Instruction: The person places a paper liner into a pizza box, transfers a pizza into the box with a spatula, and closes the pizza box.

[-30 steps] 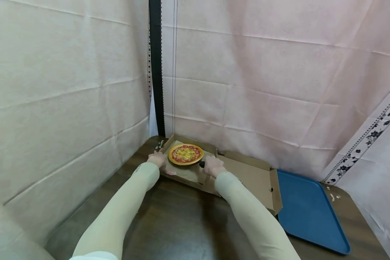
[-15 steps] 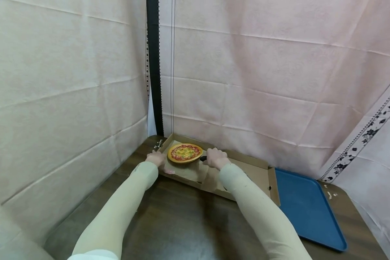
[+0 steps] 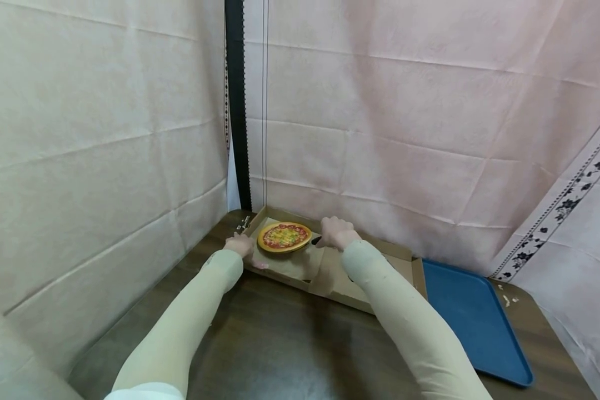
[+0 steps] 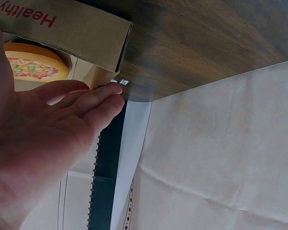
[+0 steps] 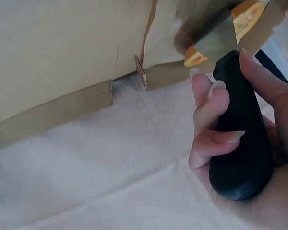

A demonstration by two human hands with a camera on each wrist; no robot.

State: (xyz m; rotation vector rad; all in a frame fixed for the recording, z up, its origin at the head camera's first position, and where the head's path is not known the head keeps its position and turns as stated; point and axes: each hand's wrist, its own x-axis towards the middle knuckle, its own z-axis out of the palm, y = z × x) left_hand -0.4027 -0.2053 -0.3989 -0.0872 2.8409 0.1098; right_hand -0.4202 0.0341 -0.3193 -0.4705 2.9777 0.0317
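Observation:
A toy pizza lies on paper in the left half of an open cardboard box. At that box's left edge my left hand rests; the left wrist view shows its fingers fairly straight beside the cardboard corner. My right hand, right of the pizza, grips a black handle with its fingers curled round it. From the handle a broad metal blade reaches over the pizza in the right wrist view, hiding part of it.
The box's lid half lies folded out to the right. Beyond it sits a blue tray, with small pale scraps on the table at its right. Cloth walls stand close behind and at the left.
My right hand has moved right and slightly away from me with the handle, off the pizza's near right side. The left hand has stayed at the box edge. The view has shifted slightly.

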